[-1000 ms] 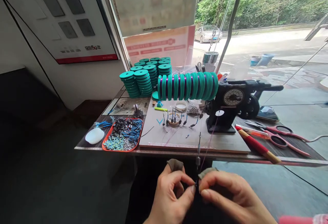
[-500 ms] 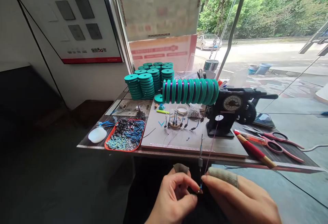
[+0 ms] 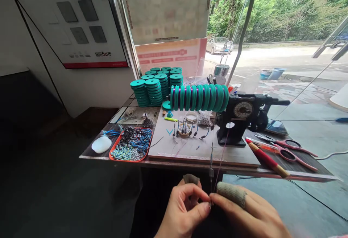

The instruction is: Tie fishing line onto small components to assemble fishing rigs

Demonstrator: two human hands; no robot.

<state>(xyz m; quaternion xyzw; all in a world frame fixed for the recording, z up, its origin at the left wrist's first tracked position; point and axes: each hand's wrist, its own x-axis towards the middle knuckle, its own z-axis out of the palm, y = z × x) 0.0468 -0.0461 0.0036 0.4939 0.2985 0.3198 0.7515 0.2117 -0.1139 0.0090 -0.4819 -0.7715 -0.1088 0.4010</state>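
My left hand [image 3: 185,207] is closed in a pinch, thumb and forefinger meeting around a tiny piece at the lower end of a fishing line; the piece is too small to make out. Against those fingertips, my right hand [image 3: 244,205] pinches the thin line. Cloth finger sleeves [image 3: 231,193] cover a finger on each hand. Above the fingertips hangs a small dark sinker [image 3: 211,172] on the line, below a thin spring-like part [image 3: 211,156]. A pinkish line [image 3: 223,154] slants up from the hands toward the black winding machine [image 3: 235,118].
The machine's shaft carries a row of green spools [image 3: 199,97]. More green spools stand stacked [image 3: 140,93] at the back left. An orange-rimmed tray [image 3: 110,156] holds small tackle parts. Red-handled scissors [image 3: 289,152] and a red brush-like tool [image 3: 268,158] lie at the right edge.
My right hand has moved slightly left and its fingertips now meet those of my left hand. The small blue bit seen at the fingertips is now mostly covered. The view has shifted slightly.
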